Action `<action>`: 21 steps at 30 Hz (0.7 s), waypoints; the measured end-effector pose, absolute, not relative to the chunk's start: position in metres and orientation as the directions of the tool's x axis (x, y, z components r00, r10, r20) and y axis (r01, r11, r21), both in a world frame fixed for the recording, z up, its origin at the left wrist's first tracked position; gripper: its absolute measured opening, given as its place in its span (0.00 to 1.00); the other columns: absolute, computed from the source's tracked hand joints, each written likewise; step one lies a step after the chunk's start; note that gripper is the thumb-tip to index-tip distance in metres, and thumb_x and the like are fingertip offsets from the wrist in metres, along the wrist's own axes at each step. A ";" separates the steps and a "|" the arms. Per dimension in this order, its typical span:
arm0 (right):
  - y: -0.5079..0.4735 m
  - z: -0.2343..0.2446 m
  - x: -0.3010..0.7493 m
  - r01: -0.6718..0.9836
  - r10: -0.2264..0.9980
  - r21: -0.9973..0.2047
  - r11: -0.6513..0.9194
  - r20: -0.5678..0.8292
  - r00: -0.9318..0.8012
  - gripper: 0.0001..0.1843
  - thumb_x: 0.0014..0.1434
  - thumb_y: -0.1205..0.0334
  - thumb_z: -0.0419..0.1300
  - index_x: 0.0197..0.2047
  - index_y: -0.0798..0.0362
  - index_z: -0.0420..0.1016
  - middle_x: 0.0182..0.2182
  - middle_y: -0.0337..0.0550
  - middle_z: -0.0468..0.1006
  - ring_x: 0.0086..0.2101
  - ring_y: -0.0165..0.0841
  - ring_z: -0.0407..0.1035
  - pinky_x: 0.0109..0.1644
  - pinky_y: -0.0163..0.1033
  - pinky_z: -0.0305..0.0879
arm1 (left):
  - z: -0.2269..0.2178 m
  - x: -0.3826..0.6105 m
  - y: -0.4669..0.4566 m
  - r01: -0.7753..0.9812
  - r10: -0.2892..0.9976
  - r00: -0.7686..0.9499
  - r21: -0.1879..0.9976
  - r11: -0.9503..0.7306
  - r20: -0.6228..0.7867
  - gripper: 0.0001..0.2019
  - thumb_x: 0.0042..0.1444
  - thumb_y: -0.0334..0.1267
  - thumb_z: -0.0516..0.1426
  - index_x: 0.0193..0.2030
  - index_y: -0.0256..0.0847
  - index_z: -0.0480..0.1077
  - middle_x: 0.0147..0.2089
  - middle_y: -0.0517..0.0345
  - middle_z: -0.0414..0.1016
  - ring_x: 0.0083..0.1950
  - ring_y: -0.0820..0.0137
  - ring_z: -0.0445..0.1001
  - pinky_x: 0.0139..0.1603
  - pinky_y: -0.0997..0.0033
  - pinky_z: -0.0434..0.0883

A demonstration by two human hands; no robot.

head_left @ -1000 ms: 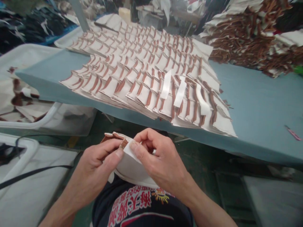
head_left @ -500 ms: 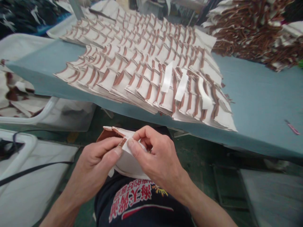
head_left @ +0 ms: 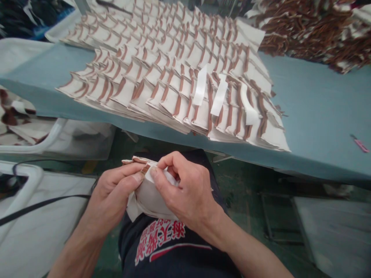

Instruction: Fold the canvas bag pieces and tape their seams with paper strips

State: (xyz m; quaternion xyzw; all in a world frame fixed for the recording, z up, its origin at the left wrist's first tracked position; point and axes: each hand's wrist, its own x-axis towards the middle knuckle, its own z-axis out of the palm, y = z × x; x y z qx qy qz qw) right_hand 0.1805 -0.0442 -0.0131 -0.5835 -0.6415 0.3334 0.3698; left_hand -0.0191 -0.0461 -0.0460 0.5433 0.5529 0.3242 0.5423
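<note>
Both hands hold one cream fabric piece with a brown strip (head_left: pixel 150 197) over my lap, below the table's front edge. My left hand (head_left: pixel 116 195) grips it from the left, thumb pressed near the brown strip at its top. My right hand (head_left: pixel 182 191) pinches the piece's top corner between thumb and forefinger, fingers curled. Rows of the same cream-and-brown pieces (head_left: pixel 174 73) lie overlapped like scales on the blue-grey table (head_left: pixel 313 116). Three loose white strips (head_left: pixel 218 94) rest on the nearest row.
A heap of brown-and-cream pieces (head_left: pixel 315 31) fills the table's back right. A small pink tool (head_left: pixel 359 143) lies at the right edge. White bins (head_left: pixel 34 216) stand at the left, one holding more pieces (head_left: pixel 14 119). A grey surface (head_left: pixel 333 231) sits low right.
The view has dipped slightly, so the table sits higher in frame. My hands keep the same grip on the piece and have drawn a little lower and closer to my body.
</note>
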 end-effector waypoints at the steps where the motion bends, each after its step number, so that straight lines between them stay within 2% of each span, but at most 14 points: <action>1: -0.044 -0.013 0.181 0.490 0.996 -0.867 0.089 0.080 -0.040 0.08 0.67 0.55 0.64 0.36 0.47 0.79 0.22 0.32 0.73 0.22 0.29 0.62 0.34 0.37 0.60 | -0.046 -0.019 -0.046 0.212 0.947 0.195 0.953 0.215 -0.257 0.20 0.72 0.50 0.61 0.52 0.41 0.91 0.45 0.50 0.92 0.45 0.55 0.86 0.42 0.66 0.81; 5: -0.043 -0.013 0.182 0.480 0.996 -0.874 0.082 0.084 -0.018 0.10 0.67 0.54 0.64 0.35 0.48 0.80 0.22 0.31 0.73 0.22 0.28 0.61 0.34 0.36 0.60 | -0.043 -0.014 -0.044 0.095 0.937 0.210 0.959 0.266 -0.280 0.17 0.70 0.49 0.65 0.52 0.41 0.91 0.42 0.51 0.91 0.47 0.54 0.86 0.43 0.67 0.80; 8: -0.044 -0.013 0.180 0.555 0.994 -0.826 0.097 0.108 -0.013 0.08 0.69 0.56 0.65 0.37 0.48 0.81 0.23 0.34 0.75 0.23 0.29 0.65 0.34 0.37 0.59 | -0.040 -0.011 -0.043 0.046 0.935 0.215 0.959 0.280 -0.283 0.15 0.69 0.48 0.66 0.51 0.43 0.92 0.41 0.54 0.91 0.43 0.58 0.85 0.40 0.70 0.79; 11: -0.046 -0.015 0.177 0.630 0.992 -0.769 0.104 0.130 -0.006 0.09 0.70 0.57 0.64 0.37 0.48 0.82 0.23 0.36 0.77 0.25 0.31 0.69 0.34 0.37 0.58 | -0.039 -0.012 -0.043 -0.011 0.930 0.222 0.953 0.304 -0.294 0.14 0.68 0.47 0.66 0.50 0.44 0.92 0.43 0.55 0.92 0.43 0.59 0.85 0.39 0.71 0.78; 13: -0.048 -0.016 0.175 0.651 0.989 -0.751 0.109 0.147 0.004 0.09 0.70 0.57 0.64 0.37 0.48 0.82 0.23 0.37 0.78 0.25 0.32 0.70 0.34 0.38 0.58 | -0.040 -0.014 -0.044 0.018 0.929 0.224 0.954 0.299 -0.295 0.14 0.68 0.47 0.66 0.51 0.44 0.91 0.45 0.55 0.92 0.44 0.59 0.85 0.42 0.70 0.79; 17: -0.049 -0.020 0.172 0.650 0.987 -0.753 0.104 0.158 0.026 0.10 0.70 0.56 0.64 0.37 0.48 0.83 0.24 0.39 0.81 0.26 0.33 0.73 0.35 0.39 0.60 | -0.041 -0.014 -0.046 0.170 0.951 0.200 0.964 0.202 -0.235 0.14 0.67 0.46 0.69 0.53 0.45 0.90 0.46 0.58 0.92 0.41 0.63 0.83 0.42 0.72 0.77; 21: -0.049 -0.021 0.170 0.634 0.987 -0.767 0.100 0.156 0.033 0.10 0.70 0.56 0.64 0.37 0.48 0.83 0.25 0.41 0.82 0.27 0.35 0.75 0.36 0.41 0.61 | -0.032 -0.007 -0.044 0.271 0.976 0.162 0.958 0.095 -0.143 0.11 0.66 0.45 0.67 0.47 0.43 0.90 0.40 0.60 0.91 0.38 0.64 0.84 0.38 0.74 0.77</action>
